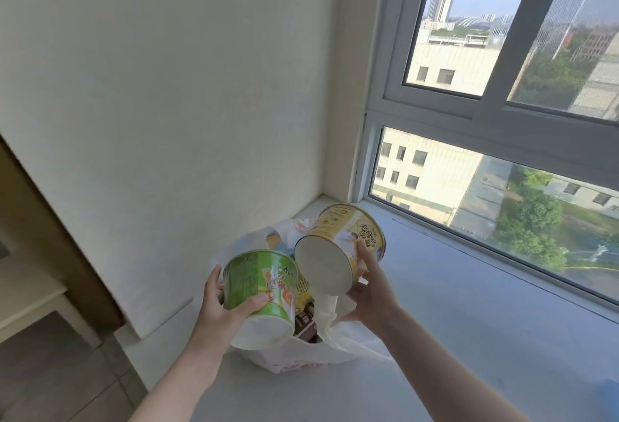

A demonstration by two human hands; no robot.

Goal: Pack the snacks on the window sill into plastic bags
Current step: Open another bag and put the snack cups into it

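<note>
Left grip (221, 301) is wrapped about halfway round a green noodle cup (264, 284). The thumb lies across the printed front and the fingers curl round the far side. The cup is tipped, with its white bottom pointing down toward the camera.

Right grip (371, 291) has a yellow noodle cup (338, 244), with fingertips pressed on its side wall and the palm under the rim of the base. This one's tilted even more, so its white bottom faces left, just beside the green cup's top. A white bag handle (326, 311) runs from right under that palm down into the bag; can't tell if the fingers actually pinch it.

Both cups hang just above the open mouth of a white plastic bag (294, 361), which sits on the window sill (469, 321) near the corner. There's already stuff in the bag, including a dark packet (306, 324) and something yellow behind it. A cream wall (167, 86) is on the left, and the window (502, 120) runs along the sill's far edge.
</note>
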